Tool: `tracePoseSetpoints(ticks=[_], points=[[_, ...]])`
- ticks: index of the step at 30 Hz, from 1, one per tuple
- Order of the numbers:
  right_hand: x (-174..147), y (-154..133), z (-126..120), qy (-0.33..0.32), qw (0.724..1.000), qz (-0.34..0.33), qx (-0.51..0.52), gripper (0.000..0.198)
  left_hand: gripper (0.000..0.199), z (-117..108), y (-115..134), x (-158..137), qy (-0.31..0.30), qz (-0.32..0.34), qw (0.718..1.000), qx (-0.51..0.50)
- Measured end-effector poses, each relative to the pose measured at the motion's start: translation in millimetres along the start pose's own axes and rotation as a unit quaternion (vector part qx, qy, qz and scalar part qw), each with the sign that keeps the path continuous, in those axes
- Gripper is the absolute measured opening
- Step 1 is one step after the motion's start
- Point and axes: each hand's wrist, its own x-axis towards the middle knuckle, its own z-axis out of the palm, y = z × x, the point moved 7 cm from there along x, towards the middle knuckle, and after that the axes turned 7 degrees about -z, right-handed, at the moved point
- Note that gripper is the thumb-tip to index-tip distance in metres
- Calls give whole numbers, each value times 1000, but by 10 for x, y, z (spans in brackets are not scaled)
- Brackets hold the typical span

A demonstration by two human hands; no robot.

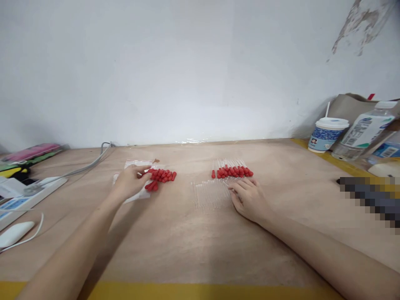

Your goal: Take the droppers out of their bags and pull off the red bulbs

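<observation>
My left hand (129, 181) reaches to a pile of small red rubber bulbs (164, 176), its thumb and forefinger closed around a bulb at the pile's left end. Beneath that hand lies a clear plastic zip bag (140, 195). Curled over the right end of a row of thin clear glass tubes (211, 195), my right hand (248, 196) has its fingertips closed on a tube there. Just beyond it is a row of glass droppers with red bulbs (234, 171) on their near ends, the clear stems pointing to the wall.
A white power strip (46, 189) with a grey cable and a white mouse-shaped device (17, 234) are at the left. To the right stand a lidded paper cup (326, 135) and a plastic bottle (364, 133). A pixelated dark object (371, 200) lies nearer. The wall borders the table's back.
</observation>
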Motion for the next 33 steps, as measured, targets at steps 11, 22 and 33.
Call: tracePoseSetpoints(ticks=[11,22,33], points=[[2,-128,15,-53,997,-34,37,21,55,183,-672,95,-140,-187,963,-132],[1,-119,6,-61,997,-37,39,34,43,264,-717,155,-105,-160,980,-55],[-6,-35,-82,-37,997,-17,59,28,22,368,588,-221,33,160,986,-39]])
